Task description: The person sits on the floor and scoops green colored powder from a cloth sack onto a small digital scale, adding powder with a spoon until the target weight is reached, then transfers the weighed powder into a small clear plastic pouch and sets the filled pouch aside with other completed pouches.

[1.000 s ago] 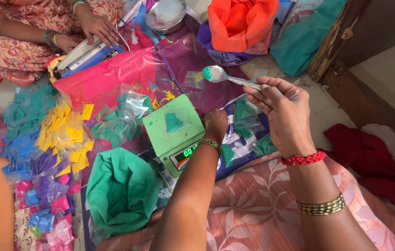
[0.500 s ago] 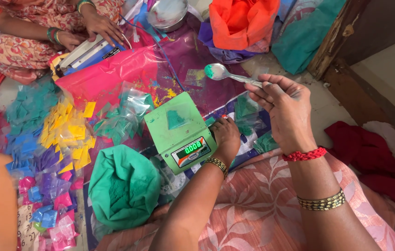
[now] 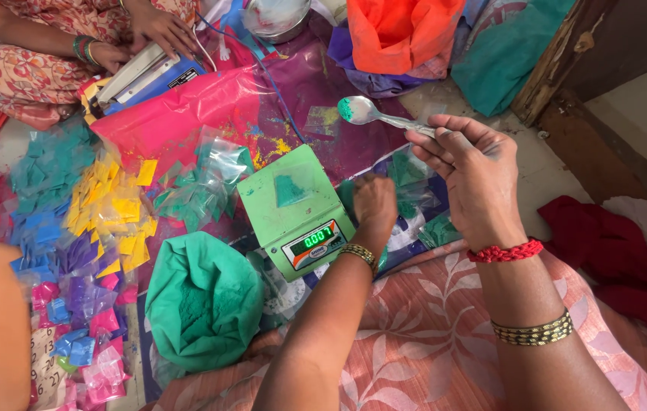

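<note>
My right hand (image 3: 470, 173) grips the handle of a metal spoon (image 3: 371, 113) whose bowl carries traces of green powder, held above the purple sheet. My left hand (image 3: 375, 202) reaches down beside the right edge of a small green digital scale (image 3: 294, 209), fingers curled among clear plastic pouches (image 3: 413, 183); what it grasps is hidden. A small packet of green powder (image 3: 288, 189) lies on the scale's platform. An open green bag of green powder (image 3: 203, 299) sits to the left of my left forearm.
Small packets of coloured powder (image 3: 103, 221) in yellow, blue, purple and pink cover the floor at left. Another person's hands (image 3: 157, 29) rest on a heat sealer (image 3: 141, 72) at the top left. An orange bag (image 3: 403, 30), a steel bowl (image 3: 276, 17) and a red cloth (image 3: 620, 251) lie around.
My left hand has shifted from the scale's front edge down to the pouches at its right. The spoon stays raised in my right hand. The view has drifted slightly.
</note>
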